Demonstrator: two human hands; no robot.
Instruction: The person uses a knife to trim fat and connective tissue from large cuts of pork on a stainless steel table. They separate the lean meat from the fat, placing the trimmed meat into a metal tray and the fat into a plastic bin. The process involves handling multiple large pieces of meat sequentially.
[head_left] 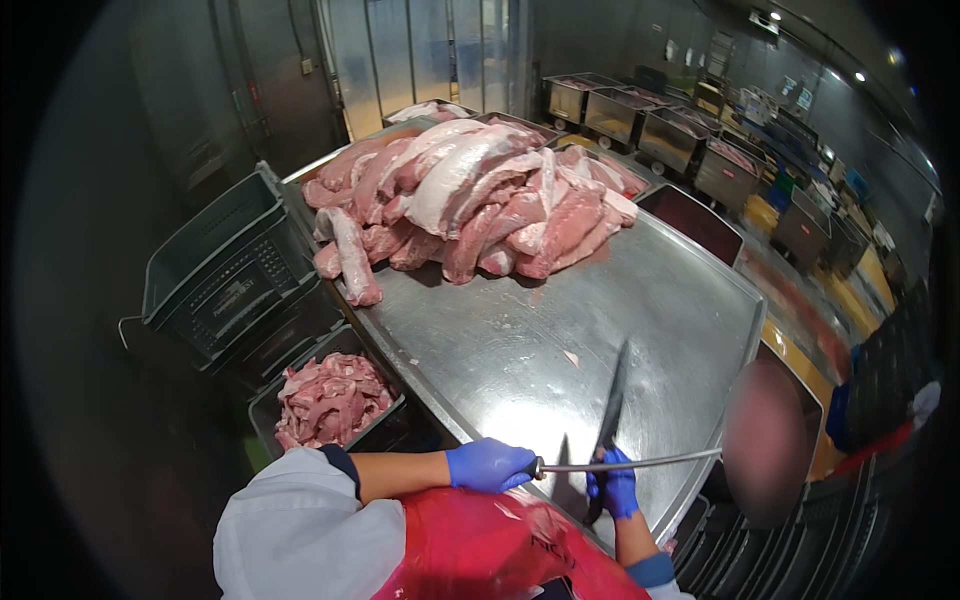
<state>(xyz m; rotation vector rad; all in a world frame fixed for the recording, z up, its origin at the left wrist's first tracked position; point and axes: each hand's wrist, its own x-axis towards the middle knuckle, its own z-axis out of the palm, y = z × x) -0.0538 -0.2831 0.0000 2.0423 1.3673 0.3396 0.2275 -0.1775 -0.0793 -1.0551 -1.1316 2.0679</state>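
My left hand (pixel 490 465), in a blue glove, is closed round the handle of a sharpening steel (pixel 655 463). The long thin rod points right, across my body, above the near part of the metal table (pixel 480 335). In my right hand (pixel 619 488), also blue-gloved, is a knife (pixel 614 400) with its blade pointing away from me. The blade crosses the rod just above that hand; I cannot tell whether they touch. Large pale-pink cuts of meat (pixel 470 195) lie heaped on the far half of the table. A small meat scrap (pixel 571 358) lies nearer.
Left of the table, stacked dark crates (pixel 215 290) stand beside a crate of meat trimmings (pixel 335 400). A dark red bin (pixel 692 222) adjoins the table's far right side. Several metal carts (pixel 672 138) line the back. Dark crates (pixel 800 540) sit at lower right.
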